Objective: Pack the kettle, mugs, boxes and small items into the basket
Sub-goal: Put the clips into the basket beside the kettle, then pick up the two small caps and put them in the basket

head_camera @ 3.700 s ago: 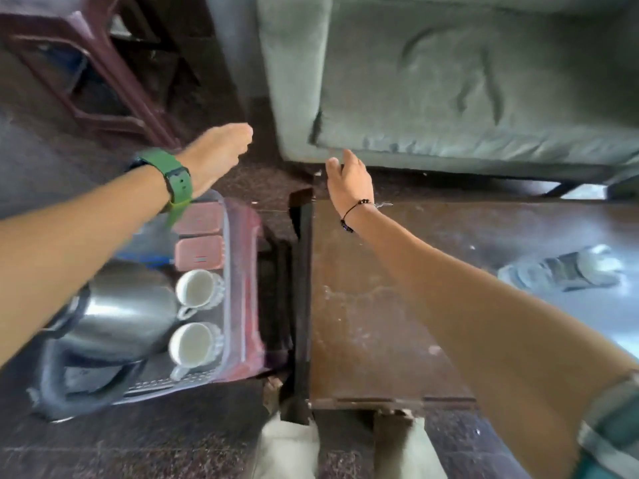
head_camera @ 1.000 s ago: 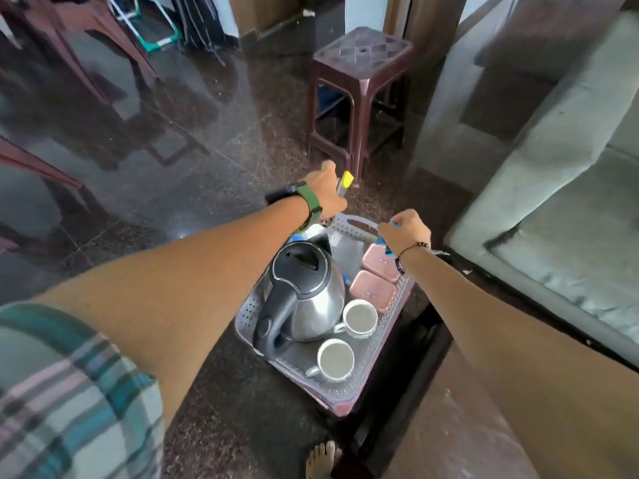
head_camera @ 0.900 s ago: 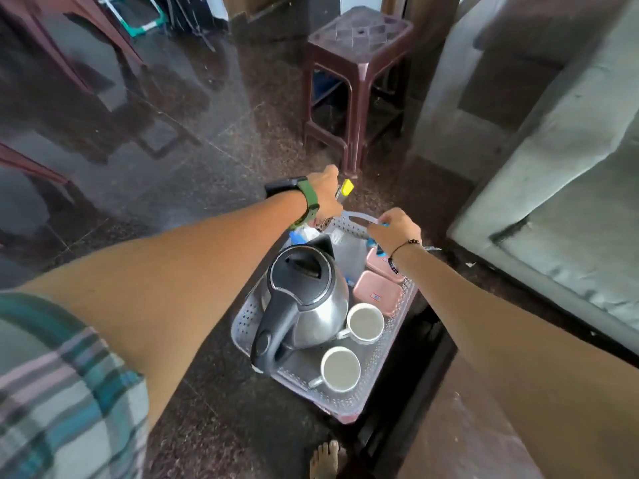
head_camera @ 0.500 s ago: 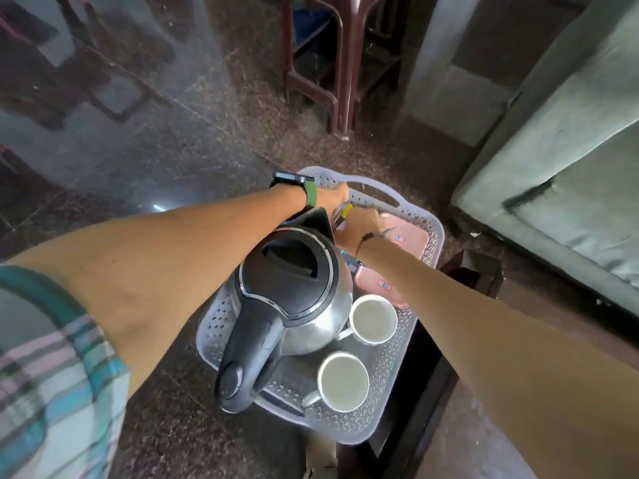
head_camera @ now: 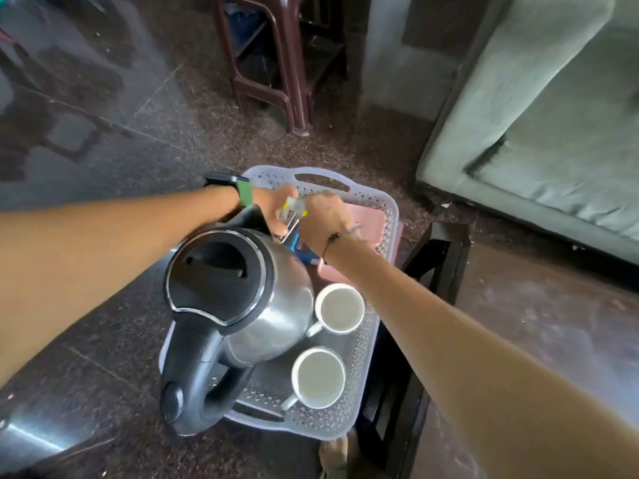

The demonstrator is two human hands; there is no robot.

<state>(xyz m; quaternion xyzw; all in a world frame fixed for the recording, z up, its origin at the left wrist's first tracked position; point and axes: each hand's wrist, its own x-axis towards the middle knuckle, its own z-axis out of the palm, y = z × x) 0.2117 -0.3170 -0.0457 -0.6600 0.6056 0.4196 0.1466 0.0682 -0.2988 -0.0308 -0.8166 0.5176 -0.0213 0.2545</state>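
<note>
One steel kettle (head_camera: 238,292) with a black lid and handle stands in the pale perforated basket (head_camera: 359,406), nearer the viewer than both hands. Two white mugs (head_camera: 340,307) (head_camera: 318,376) sit upright beside it, under the right forearm. Two pink boxes (head_camera: 370,221) lie flat just right of the right hand (head_camera: 325,221). The left hand (head_camera: 273,207), wearing a green-strapped watch (head_camera: 242,195), and the right hand both meet in a clenched grip on a small clear yellow-marked packet (head_camera: 292,210); a blue item (head_camera: 306,254) lies just below them. The basket rests on dark speckled stone floor (head_camera: 121,140). A dark table (head_camera: 518,323) stands right of the grip, a grey-green sofa (head_camera: 553,126) beyond it, a maroon plastic stool (head_camera: 276,70) ahead.
</note>
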